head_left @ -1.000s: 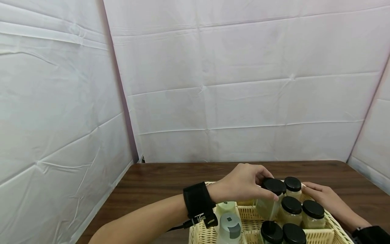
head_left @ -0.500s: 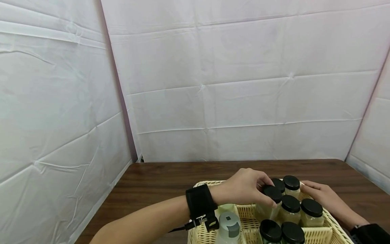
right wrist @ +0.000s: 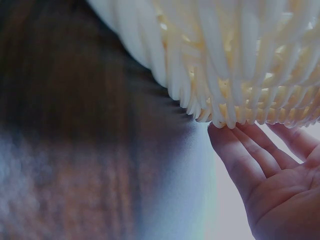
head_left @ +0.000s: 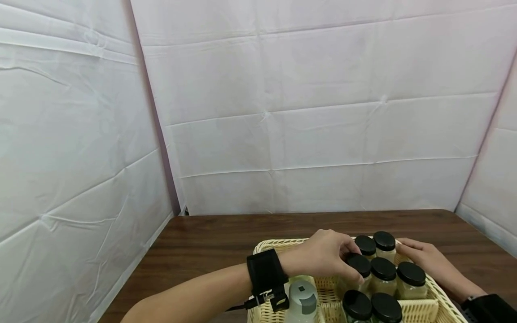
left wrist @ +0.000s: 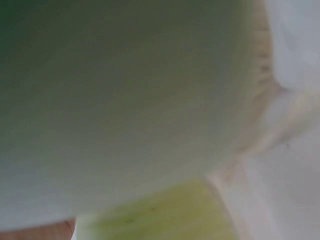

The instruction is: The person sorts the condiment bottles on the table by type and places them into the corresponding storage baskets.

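The worktop (head_left: 210,242) carried the wicker basket (head_left: 278,246), where the jars stood. My left hand (head_left: 323,255) curled its fingers round a black-lidded jar (head_left: 358,265) among the others, while my right hand (head_left: 424,260) lay flat-fingered against the basket's far side.

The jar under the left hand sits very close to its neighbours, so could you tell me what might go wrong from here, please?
1. The left hand grips the black-lidded jar by its lid; if that lid is loose, the jar could slip.
2. The other jars stand packed against it, so it may knock or tip them.
3. The right hand only rests straight fingers on the wicker basket, so the basket might slide on the table.
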A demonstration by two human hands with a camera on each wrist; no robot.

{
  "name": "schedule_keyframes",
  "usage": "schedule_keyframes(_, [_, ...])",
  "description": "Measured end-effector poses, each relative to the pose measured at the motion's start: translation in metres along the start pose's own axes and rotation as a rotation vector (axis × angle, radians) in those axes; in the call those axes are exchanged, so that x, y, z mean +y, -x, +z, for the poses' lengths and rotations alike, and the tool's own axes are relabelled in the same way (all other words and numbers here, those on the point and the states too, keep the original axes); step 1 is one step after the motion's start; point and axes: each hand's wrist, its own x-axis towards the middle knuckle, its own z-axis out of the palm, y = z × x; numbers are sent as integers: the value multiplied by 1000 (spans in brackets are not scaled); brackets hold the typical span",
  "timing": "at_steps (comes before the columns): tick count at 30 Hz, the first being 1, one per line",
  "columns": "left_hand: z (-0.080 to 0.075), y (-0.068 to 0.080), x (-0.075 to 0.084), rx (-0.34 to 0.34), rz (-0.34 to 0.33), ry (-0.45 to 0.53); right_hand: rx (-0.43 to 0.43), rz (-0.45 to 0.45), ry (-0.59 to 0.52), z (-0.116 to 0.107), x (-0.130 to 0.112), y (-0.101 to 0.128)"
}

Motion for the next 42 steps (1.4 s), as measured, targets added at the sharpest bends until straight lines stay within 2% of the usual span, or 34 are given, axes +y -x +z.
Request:
schedule_keyframes(7, [2, 1, -2, 0, 14, 50, 14, 10, 25, 0, -1, 1])
schedule_keyframes(17, [4, 1, -2, -13, -1, 52, 12, 41, 18, 0, -3, 3])
schedule_keyframes(35, [12, 2, -9, -15, 44, 77, 21, 40, 8, 3, -3, 4])
schedule_keyframes(42, [11, 2, -10, -7, 35, 80, 20, 45, 25, 2, -6, 2])
